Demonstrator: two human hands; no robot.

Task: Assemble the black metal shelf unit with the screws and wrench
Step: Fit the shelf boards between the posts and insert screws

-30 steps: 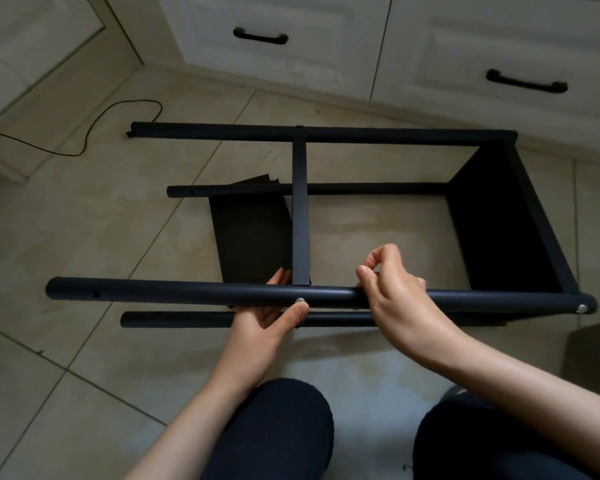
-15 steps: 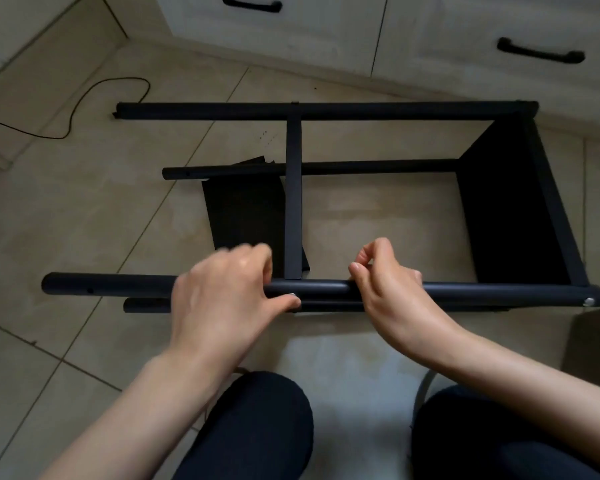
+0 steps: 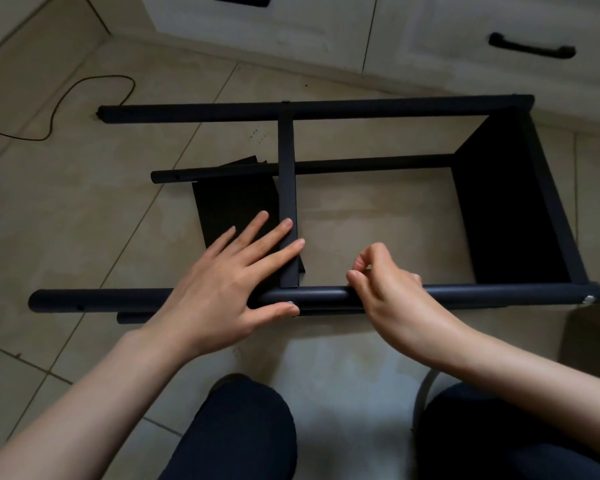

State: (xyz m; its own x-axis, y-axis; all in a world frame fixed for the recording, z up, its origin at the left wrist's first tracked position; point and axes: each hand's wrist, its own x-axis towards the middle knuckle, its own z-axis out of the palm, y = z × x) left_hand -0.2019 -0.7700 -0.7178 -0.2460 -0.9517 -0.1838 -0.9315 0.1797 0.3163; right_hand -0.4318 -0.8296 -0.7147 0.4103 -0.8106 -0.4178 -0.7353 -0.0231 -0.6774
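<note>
So we've got the black shelf frame point(image 3: 326, 109) lying on its side on the tile floor point(image 3: 66, 209), right in front of our knees point(image 3: 243, 431). The near tube point(image 3: 326, 295) runs left to right just ahead of us, the far tube point(image 3: 205, 112) sits parallel to it up by the white cabinets point(image 3: 267, 32), and a flat crossbar point(image 3: 288, 202) joins the two about midway. One shelf panel point(image 3: 510, 209) is already fixed at the right end, standing on edge between the tubes. A second loose-looking panel point(image 3: 232, 209) sits left of the crossbar, lower down inside the frame, partly behind a lower tube point(image 3: 361, 165).

Our left hand point(image 3: 229, 282) is laid flat over the near tube with the fingers spread and straight, reaching onto that loose panel and the crossbar, with the forefinger lying against the crossbar. The thumb runs along under the tube, its tip right beside a small silvery screw point(image 3: 290, 302) at the crossbar joint.

Our right hand point(image 3: 388, 292) rests on the same tube just to the right, fingers curled in, thumb and forefinger pinched together. Can't tell if there's anything between them, it's too small to make out. Another screw head point(image 3: 588, 299) shows at the tube's right end. A black cable point(image 3: 66, 98) snakes across the floor at far left.
</note>
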